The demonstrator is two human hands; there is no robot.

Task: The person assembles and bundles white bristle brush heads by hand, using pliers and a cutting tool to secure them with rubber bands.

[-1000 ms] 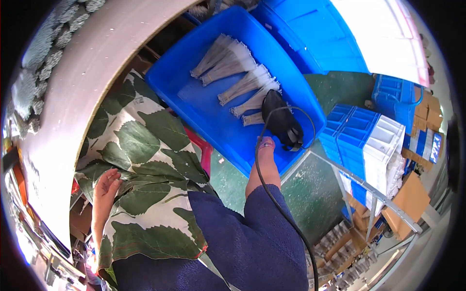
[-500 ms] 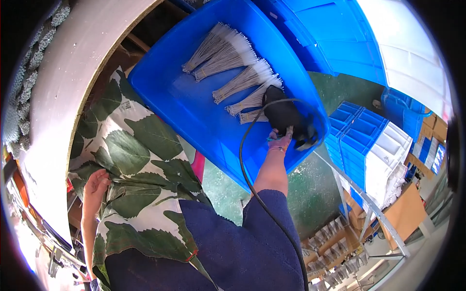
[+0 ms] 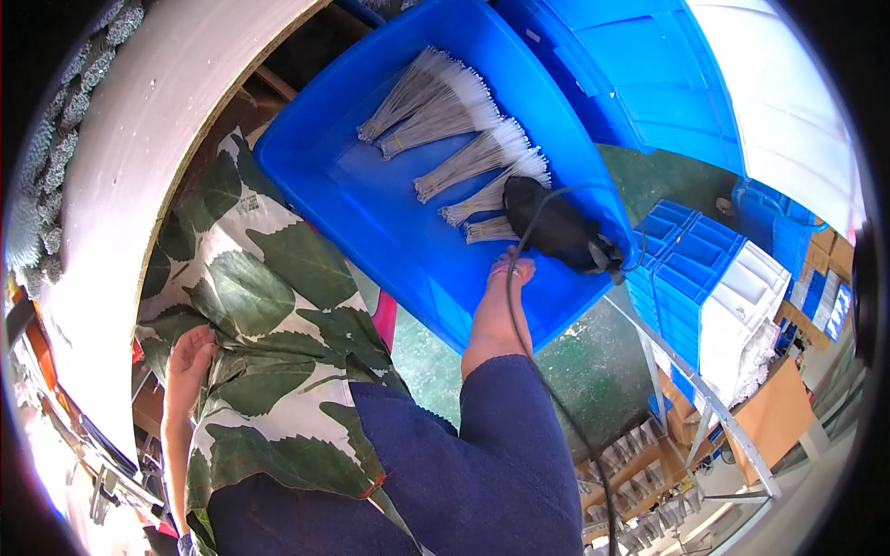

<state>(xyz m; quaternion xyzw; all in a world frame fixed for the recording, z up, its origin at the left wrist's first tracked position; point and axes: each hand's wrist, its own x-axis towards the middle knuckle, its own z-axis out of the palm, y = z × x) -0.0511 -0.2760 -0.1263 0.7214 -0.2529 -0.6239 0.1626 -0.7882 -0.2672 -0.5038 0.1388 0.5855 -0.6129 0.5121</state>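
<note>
Leftward, away from the black device [image 3: 556,227], my right hand [image 3: 513,267] has shifted since half a second ago; its fingers sit just beside the device, too unclear to tell whether they grip anything. Loosely curled and half open, my left hand [image 3: 193,354] rests against the leafy cloth [image 3: 250,287], nothing visible in it. The device lies in the blue tub [image 3: 371,190], beside the pale bundles [image 3: 445,120]. Those lie fanned ends one way, likely against tangling. Slack in the cord [image 3: 557,400] probably leaves the device free to move.
</note>
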